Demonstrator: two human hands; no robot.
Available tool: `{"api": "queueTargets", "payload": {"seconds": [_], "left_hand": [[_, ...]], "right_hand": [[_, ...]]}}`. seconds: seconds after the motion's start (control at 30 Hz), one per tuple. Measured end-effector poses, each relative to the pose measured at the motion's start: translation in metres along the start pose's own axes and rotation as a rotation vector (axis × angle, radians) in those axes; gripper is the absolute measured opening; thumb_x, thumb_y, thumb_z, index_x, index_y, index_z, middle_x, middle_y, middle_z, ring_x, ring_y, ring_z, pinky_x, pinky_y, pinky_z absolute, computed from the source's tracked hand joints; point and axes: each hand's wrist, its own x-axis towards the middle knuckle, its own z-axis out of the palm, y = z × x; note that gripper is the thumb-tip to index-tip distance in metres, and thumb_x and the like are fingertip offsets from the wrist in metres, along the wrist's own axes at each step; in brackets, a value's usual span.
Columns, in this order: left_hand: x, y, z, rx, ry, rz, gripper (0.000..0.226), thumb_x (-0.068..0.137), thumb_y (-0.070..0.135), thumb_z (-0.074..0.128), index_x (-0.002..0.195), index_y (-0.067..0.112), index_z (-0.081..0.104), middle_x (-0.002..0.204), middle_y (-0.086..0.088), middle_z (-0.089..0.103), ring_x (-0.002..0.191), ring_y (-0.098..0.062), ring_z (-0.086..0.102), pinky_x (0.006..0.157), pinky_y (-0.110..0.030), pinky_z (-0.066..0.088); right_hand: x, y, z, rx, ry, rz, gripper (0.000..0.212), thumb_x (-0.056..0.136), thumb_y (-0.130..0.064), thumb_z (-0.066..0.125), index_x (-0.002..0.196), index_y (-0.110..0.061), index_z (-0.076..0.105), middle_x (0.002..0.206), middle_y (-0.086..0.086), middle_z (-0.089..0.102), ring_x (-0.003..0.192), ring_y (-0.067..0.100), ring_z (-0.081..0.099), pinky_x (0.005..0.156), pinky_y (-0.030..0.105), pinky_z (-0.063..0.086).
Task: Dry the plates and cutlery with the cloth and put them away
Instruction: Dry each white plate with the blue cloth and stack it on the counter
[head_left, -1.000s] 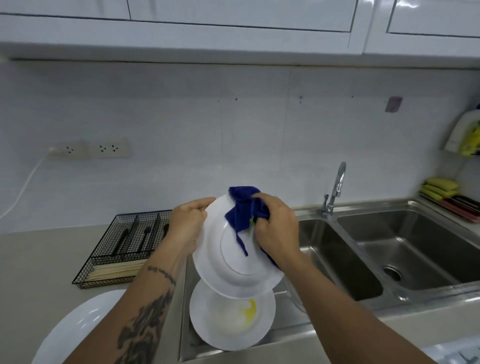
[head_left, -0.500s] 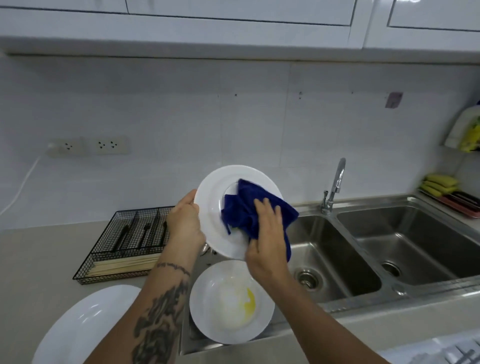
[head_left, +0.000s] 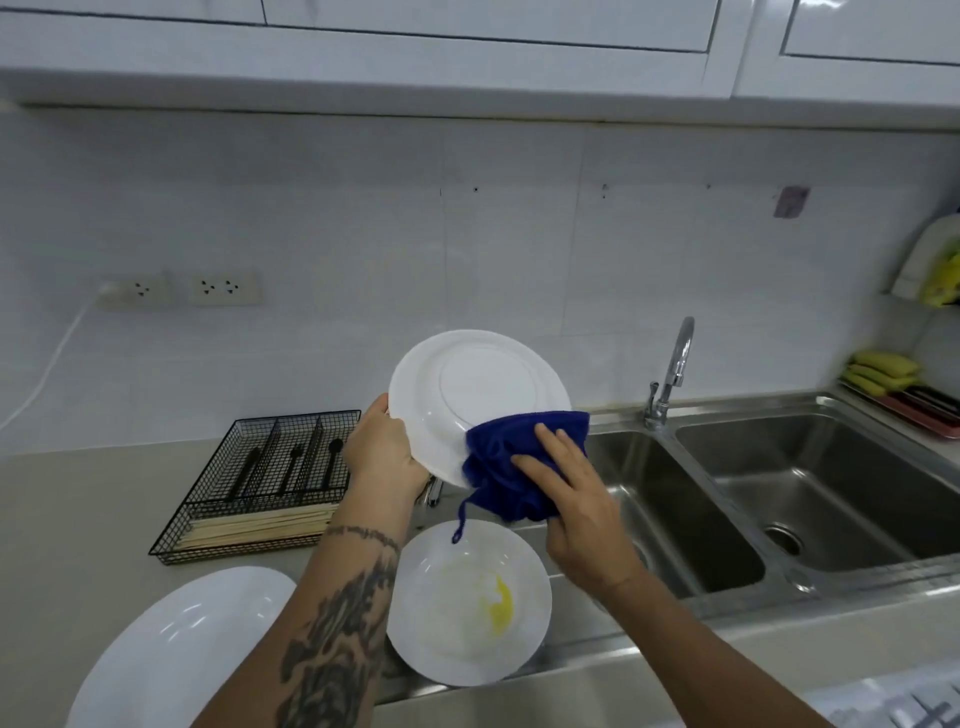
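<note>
Since half a second ago we are turning the held plate (head_left: 480, 400) so that its underside is facing us, and the cloth (head_left: 519, 467) is sliding from the middle of the plate down to its lower right edge. We are using the left sink basin (head_left: 670, 519) as our landmark. We are holding the plate tilted above the left part of this basin. Our left hand (head_left: 387, 457) is gripping its left rim, with the fingers curled around the edge. Our right hand (head_left: 571, 493) is lying with nearly straight fingers on the bunched blue cloth and pressing it against the lower right rim; a loose thread of the cloth is hanging down.

Below it, at the near left edge of the basin, a second plate (head_left: 467, 603) is waiting with a yellow mark on it; we cannot tell what the mark is. A third plate (head_left: 176, 649) is lying on the table (head_left: 78, 519) to the left of the basin. The black wire cutlery tray (head_left: 260, 483) is standing behind that plate, also left of the basin, with dark cutlery and pale sticks in it.

We judge that we are in the drying step, now wiping the back of this plate. The next move is probably calling for us to carry the cloth around the rest of the rim while the left hand is keeping a firm grip, and then to put the plate away.
</note>
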Motion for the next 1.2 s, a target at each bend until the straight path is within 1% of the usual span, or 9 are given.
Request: {"api": "queueTargets", "payload": {"seconds": [0.13,0.27,0.37,0.43,0.63,0.73,0.9,1.0,1.2], "left_hand": [[-0.003,0.000,0.002,0.059,-0.076,0.036,0.051,0.082,-0.021,0.043,0.069,0.016,0.075,0.076,-0.001,0.074,0.071,-0.023,0.068,0.058,-0.032,0.060],[-0.011,-0.001,0.001,0.206,-0.194,0.041,0.053,0.091,-0.019,0.032,0.084,0.016,0.071,0.058,0.007,0.071,0.051,-0.010,0.067,0.048,-0.021,0.054],[-0.003,-0.010,0.000,0.308,-0.220,0.057,0.051,0.091,-0.015,0.035,0.107,0.014,0.073,0.077,0.002,0.076,0.068,-0.016,0.069,0.067,-0.031,0.059],[-0.003,-0.013,0.001,0.388,-0.237,0.069,0.050,0.091,-0.012,0.038,0.105,0.019,0.074,0.093,-0.005,0.077,0.083,-0.025,0.070,0.081,-0.042,0.058],[-0.011,-0.015,0.004,0.467,-0.268,0.114,0.049,0.083,-0.013,0.042,0.085,0.019,0.079,0.091,-0.017,0.075,0.079,-0.026,0.068,0.077,-0.042,0.058],[-0.007,0.000,-0.004,0.493,-0.181,0.169,0.046,0.089,-0.012,0.042,0.092,0.021,0.074,0.093,0.000,0.070,0.079,-0.009,0.065,0.062,-0.020,0.053],[0.002,0.013,-0.009,0.475,-0.111,0.165,0.047,0.090,-0.012,0.041,0.101,0.022,0.071,0.086,0.008,0.069,0.074,-0.009,0.066,0.046,-0.015,0.049],[0.000,0.007,-0.004,0.487,-0.139,0.152,0.049,0.088,-0.012,0.041,0.094,0.025,0.071,0.091,0.005,0.071,0.078,-0.012,0.068,0.054,-0.019,0.052],[-0.001,-0.007,0.001,0.447,-0.177,0.145,0.043,0.084,-0.009,0.045,0.094,0.016,0.078,0.095,-0.010,0.077,0.091,-0.025,0.072,0.081,-0.038,0.060]], "right_hand": [[0.020,0.001,-0.016,0.213,0.161,0.362,0.071,0.069,-0.002,0.039,0.135,-0.018,0.058,0.152,0.001,0.045,0.138,0.021,0.044,0.114,0.020,0.031],[0.052,0.003,-0.034,0.326,0.196,0.511,0.068,0.070,0.005,0.042,0.133,-0.016,0.059,0.134,0.003,0.060,0.123,0.021,0.054,0.110,0.039,0.040],[0.078,-0.006,-0.045,0.256,0.102,0.506,0.063,0.078,0.009,0.044,0.135,-0.016,0.057,0.135,0.004,0.058,0.123,0.022,0.052,0.106,0.031,0.038],[0.091,-0.017,-0.044,0.222,0.021,0.462,0.063,0.079,0.007,0.046,0.136,-0.017,0.057,0.138,0.003,0.056,0.125,0.023,0.051,0.105,0.030,0.038],[0.096,-0.047,-0.021,0.051,-0.172,0.124,0.061,0.075,-0.018,0.040,0.132,-0.019,0.061,0.139,0.000,0.055,0.123,0.023,0.049,0.111,0.041,0.035],[0.084,-0.026,-0.025,0.098,-0.097,0.235,0.064,0.075,-0.015,0.039,0.136,-0.018,0.058,0.144,0.001,0.052,0.127,0.022,0.049,0.106,0.027,0.034],[0.067,-0.012,-0.022,0.192,-0.044,0.462,0.063,0.080,0.006,0.049,0.139,-0.014,0.054,0.138,0.004,0.056,0.123,0.024,0.053,0.099,0.022,0.035],[0.079,-0.028,-0.020,0.208,-0.001,0.449,0.059,0.082,0.003,0.051,0.138,-0.015,0.056,0.139,0.003,0.055,0.125,0.024,0.052,0.102,0.028,0.038],[0.081,-0.055,-0.011,0.026,-0.153,0.135,0.054,0.080,-0.016,0.046,0.132,-0.019,0.062,0.144,0.005,0.053,0.132,0.027,0.044,0.116,0.045,0.028]]}}
